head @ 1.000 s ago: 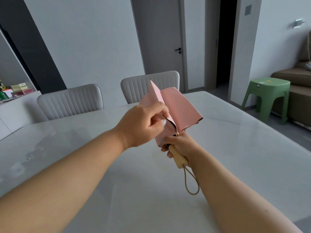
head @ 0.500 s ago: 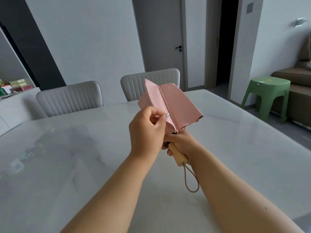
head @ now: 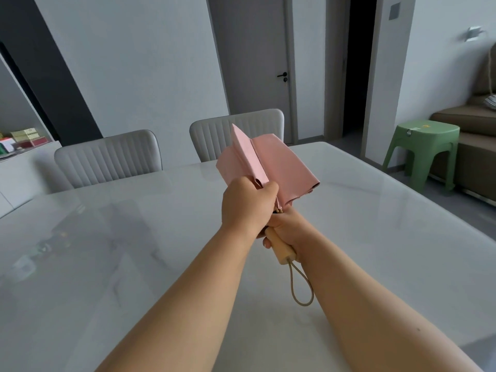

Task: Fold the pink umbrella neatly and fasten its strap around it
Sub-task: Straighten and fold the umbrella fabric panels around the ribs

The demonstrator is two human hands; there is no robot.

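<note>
— Fingers of the left hand (head: 248,208) are curled and pinch a pleat of the pink umbrella (head: 271,167) near the lower edge of the cloth. Do you see the other hand?

— Yes. The right hand (head: 285,232) is below the left one, and its fingers wrap around the wooden handle (head: 281,251). A beige cord loop (head: 300,285) hangs down from the end of the handle.

— Where is the umbrella itself?

— It is held in the air above the white marble table (head: 375,237), pointing away from the person and tilted up. The canopy is collapsed but loose; one pleat stands up like a flat fin and the rest bulges to the right. I cannot find the strap.

— Any containers, any writing?

— On the sideboard (head: 29,157) at far left there are some boxes (head: 25,136), green and red, but the print on them is too small to read. The green plastic stool (head: 424,149) at right has a small yellow mark on its top, also unreadable.

— What else is there?

— Two grey padded chairs (head: 107,157) at the far side of the table, a grey door (head: 255,63) and a brown sofa (head: 475,130).
</note>
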